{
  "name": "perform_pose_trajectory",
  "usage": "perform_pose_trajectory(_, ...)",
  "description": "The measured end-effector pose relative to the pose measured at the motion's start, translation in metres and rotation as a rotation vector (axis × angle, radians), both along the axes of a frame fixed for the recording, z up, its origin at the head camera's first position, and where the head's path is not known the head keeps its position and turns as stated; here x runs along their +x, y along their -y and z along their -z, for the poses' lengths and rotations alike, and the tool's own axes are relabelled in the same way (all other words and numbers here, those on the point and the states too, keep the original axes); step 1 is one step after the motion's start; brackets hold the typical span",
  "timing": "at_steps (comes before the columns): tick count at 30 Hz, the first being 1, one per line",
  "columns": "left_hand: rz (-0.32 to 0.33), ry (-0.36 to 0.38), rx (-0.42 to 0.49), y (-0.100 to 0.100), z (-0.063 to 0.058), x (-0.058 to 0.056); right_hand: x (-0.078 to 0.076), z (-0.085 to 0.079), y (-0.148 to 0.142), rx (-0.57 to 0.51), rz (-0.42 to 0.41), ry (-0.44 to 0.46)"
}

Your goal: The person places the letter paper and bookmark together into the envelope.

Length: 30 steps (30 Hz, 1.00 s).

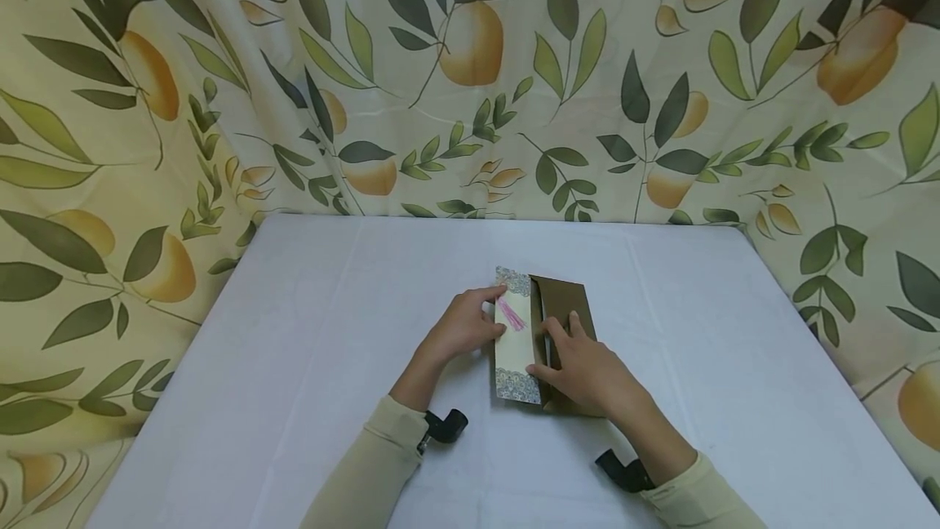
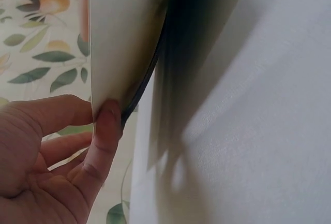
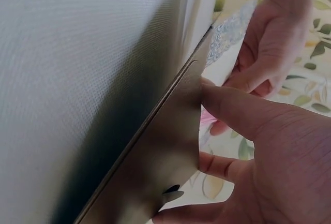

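Note:
A folded card (image 1: 569,374) lies on the table, with a brown panel on the right and a narrow cream panel (image 1: 517,353) on the left. The cream panel has blue-grey patterned ends and a pink tassel (image 1: 512,314). My left hand (image 1: 463,323) pinches the cream panel's outer edge between thumb and fingers; in the left wrist view that edge stands raised off the white cloth. My right hand (image 1: 587,366) rests over the card with fingers spread, fingertips on the brown part and thumb at the cream panel's right edge. The right wrist view has a dark slot in the brown panel (image 3: 165,146).
A white cloth covers the table (image 1: 330,308). Behind it and to both sides hangs a curtain (image 1: 470,129) printed with leaves and orange fruit. Black wrist cameras (image 1: 448,427) sit at both cuffs, close above the table.

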<state>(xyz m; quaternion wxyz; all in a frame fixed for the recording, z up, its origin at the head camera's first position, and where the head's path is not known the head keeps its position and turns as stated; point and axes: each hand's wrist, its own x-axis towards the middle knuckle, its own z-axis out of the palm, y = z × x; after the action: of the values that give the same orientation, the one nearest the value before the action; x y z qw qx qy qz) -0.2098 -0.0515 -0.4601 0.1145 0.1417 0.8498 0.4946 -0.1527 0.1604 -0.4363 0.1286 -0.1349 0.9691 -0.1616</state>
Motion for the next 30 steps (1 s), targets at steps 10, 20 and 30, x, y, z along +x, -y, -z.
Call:
perform_pose_trajectory(10,-0.014,-0.082,-0.066,-0.007,0.003,0.0,-0.001,0.001,0.0,-0.004,-0.004,-0.017)
perform_pose_trajectory(20,-0.001,-0.062,-0.081,-0.013,-0.001,0.006,-0.001,0.004,-0.001,-0.012,-0.008,-0.011)
perform_pose_trajectory(30,0.03,0.006,-0.001,-0.014,0.0,0.007,0.0,0.002,0.0,-0.015,-0.011,-0.014)
